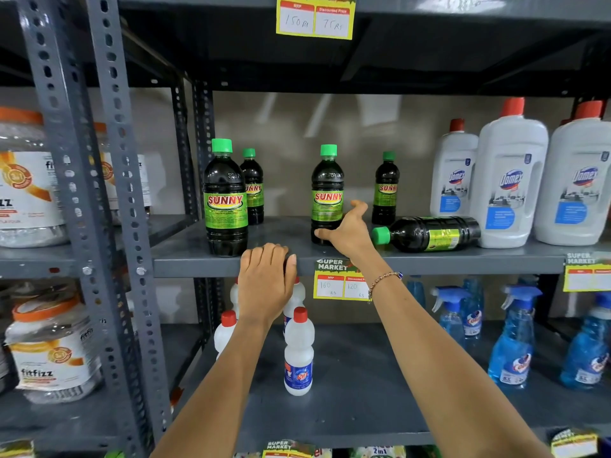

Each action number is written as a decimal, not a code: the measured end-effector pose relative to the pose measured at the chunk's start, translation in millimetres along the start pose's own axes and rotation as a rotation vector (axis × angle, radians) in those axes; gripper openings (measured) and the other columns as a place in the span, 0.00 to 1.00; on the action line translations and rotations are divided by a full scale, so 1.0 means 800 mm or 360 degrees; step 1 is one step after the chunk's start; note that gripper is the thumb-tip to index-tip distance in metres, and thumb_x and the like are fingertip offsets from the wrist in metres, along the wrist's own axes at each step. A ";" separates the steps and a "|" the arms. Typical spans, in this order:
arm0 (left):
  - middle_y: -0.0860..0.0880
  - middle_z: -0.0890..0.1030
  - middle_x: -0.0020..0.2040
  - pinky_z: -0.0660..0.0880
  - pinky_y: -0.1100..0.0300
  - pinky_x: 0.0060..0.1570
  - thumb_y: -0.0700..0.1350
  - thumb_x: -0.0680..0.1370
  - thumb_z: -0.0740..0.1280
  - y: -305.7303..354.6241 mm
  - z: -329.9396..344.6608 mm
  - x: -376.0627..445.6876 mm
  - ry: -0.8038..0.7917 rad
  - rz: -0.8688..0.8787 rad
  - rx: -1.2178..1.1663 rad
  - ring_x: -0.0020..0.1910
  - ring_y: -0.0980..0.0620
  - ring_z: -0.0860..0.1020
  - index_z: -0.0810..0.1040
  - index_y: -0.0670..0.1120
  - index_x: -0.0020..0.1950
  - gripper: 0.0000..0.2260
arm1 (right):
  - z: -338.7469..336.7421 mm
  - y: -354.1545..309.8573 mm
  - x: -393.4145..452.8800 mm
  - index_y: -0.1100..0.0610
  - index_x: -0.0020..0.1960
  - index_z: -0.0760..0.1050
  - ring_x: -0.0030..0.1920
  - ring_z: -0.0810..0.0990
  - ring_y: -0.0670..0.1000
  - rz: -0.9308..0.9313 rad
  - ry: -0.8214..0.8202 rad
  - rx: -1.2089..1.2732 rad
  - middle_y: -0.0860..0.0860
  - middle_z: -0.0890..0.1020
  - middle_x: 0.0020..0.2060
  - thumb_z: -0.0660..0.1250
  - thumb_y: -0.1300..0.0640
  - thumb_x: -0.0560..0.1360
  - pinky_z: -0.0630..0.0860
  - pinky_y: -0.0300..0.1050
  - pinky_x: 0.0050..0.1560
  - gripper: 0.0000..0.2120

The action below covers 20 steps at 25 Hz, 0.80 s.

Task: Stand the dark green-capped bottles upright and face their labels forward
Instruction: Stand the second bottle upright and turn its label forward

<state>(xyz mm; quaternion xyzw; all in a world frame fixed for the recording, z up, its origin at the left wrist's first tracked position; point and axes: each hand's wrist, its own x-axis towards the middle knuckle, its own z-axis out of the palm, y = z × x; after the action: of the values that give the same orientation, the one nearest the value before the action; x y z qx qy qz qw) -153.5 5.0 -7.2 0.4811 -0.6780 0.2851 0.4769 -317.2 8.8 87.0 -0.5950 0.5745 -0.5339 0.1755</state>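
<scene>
Nearest you, your left hand (266,285) is resting palm-down on the front lip of the grey shelf (205,264), its grip curled over the edge and holding no bottle. Your right hand (347,231), with a beaded bracelet (383,282) at the wrist, is reaching onto the shelf; its grip is spread open, thumb touching the base of the middle upright bottle (327,196), fingers not wrapped around it.

You are looking at five dark green-capped bottles. Two are standing at the front with SUNNY labels facing you: the front left bottle (225,201) near the shelf edge and the middle one by your right hand. One fallen bottle (428,233) is lying on its side just right of that hand, cap pointing left, its label turned partly upward. Farther back, two are standing upright: the rear left bottle (253,188) and the rear right bottle (386,190).

At the right, three white Domex jugs (510,180) are standing, the nearest touching the fallen bottle's base.
</scene>
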 end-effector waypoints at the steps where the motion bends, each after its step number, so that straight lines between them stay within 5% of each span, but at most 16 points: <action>1: 0.47 0.79 0.46 0.71 0.50 0.53 0.52 0.81 0.53 0.000 0.000 0.000 -0.0005 0.0002 -0.0002 0.44 0.46 0.76 0.76 0.44 0.50 0.16 | 0.000 0.001 -0.001 0.61 0.71 0.50 0.62 0.74 0.57 -0.0015 0.0051 -0.0010 0.59 0.74 0.63 0.76 0.61 0.68 0.70 0.47 0.59 0.43; 4: 0.46 0.79 0.46 0.72 0.50 0.53 0.52 0.81 0.53 -0.001 -0.001 0.000 -0.0005 0.0019 -0.0009 0.44 0.46 0.76 0.76 0.44 0.50 0.16 | 0.001 -0.001 0.000 0.60 0.73 0.48 0.64 0.72 0.57 -0.0013 0.0032 -0.0007 0.60 0.72 0.66 0.76 0.60 0.67 0.69 0.49 0.62 0.46; 7: 0.47 0.79 0.45 0.71 0.50 0.52 0.52 0.81 0.53 0.000 -0.003 0.000 0.0007 0.0039 -0.0018 0.44 0.46 0.76 0.76 0.44 0.50 0.16 | -0.001 -0.005 -0.002 0.60 0.74 0.43 0.57 0.72 0.52 0.0038 -0.0103 0.0014 0.59 0.72 0.65 0.71 0.63 0.71 0.68 0.43 0.56 0.44; 13: 0.47 0.79 0.44 0.72 0.50 0.51 0.52 0.81 0.53 0.001 -0.001 0.002 -0.0007 0.0028 -0.0022 0.43 0.46 0.75 0.76 0.44 0.48 0.16 | -0.002 -0.005 -0.003 0.62 0.72 0.47 0.52 0.73 0.51 0.0050 -0.0065 0.0032 0.59 0.74 0.62 0.70 0.64 0.72 0.69 0.42 0.52 0.39; 18: 0.46 0.79 0.38 0.70 0.51 0.42 0.53 0.81 0.53 0.021 -0.028 0.034 -0.0134 -0.0068 0.0102 0.39 0.45 0.76 0.76 0.43 0.42 0.19 | -0.012 -0.005 -0.001 0.60 0.74 0.43 0.60 0.71 0.51 0.0147 -0.0170 0.0170 0.56 0.72 0.63 0.71 0.62 0.72 0.68 0.43 0.60 0.43; 20: 0.44 0.81 0.46 0.71 0.51 0.45 0.53 0.81 0.57 0.027 -0.034 0.067 -0.0365 -0.0116 -0.0071 0.48 0.44 0.77 0.77 0.42 0.50 0.16 | -0.019 -0.002 0.002 0.60 0.75 0.43 0.66 0.70 0.55 0.0196 -0.0206 0.0182 0.58 0.70 0.67 0.68 0.62 0.75 0.67 0.47 0.66 0.41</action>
<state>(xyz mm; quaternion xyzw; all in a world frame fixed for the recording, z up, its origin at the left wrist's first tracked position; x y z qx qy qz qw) -168.0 15.5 54.3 0.5242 -0.7163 0.1957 0.4169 -329.4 13.7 94.6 -0.5809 0.5661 -0.5145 0.2783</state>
